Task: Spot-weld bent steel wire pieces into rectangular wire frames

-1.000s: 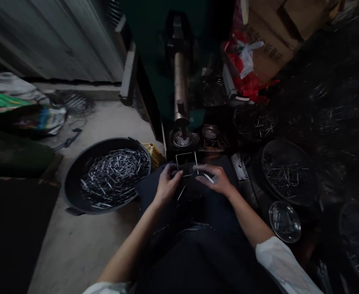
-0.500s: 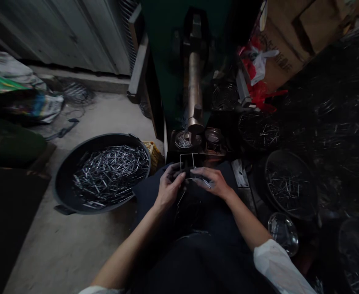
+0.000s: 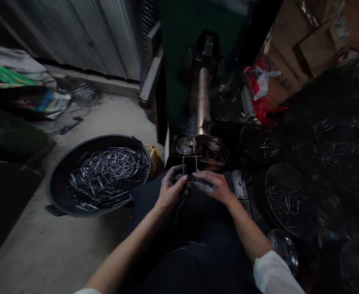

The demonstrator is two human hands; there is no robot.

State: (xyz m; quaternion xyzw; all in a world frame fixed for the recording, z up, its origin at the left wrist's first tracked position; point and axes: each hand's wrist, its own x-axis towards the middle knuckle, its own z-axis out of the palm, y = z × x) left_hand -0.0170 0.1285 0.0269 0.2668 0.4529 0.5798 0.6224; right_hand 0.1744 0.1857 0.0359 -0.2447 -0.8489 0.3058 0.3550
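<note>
The person's left hand and right hand grip a bent wire frame between them. Left of the hands sits a tub of metal wires; beyond them, rightward, a cardboard box bears dark characters, too blurred to read.

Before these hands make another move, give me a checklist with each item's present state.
1. Left hand gripping the bent wire: ok.
2. Right hand holding the straight rod: ok.
3. Rod touching the bent wire at top and bottom: cannot tell, too small and dark.
4. Both hands apart from the machine's metal arm: ok, they appear below its tip.
5. Right hand free of other pieces: not ok, another wire piece sticks out below its fingers.
6. Lap clearly lit: not ok, very dark.
</note>
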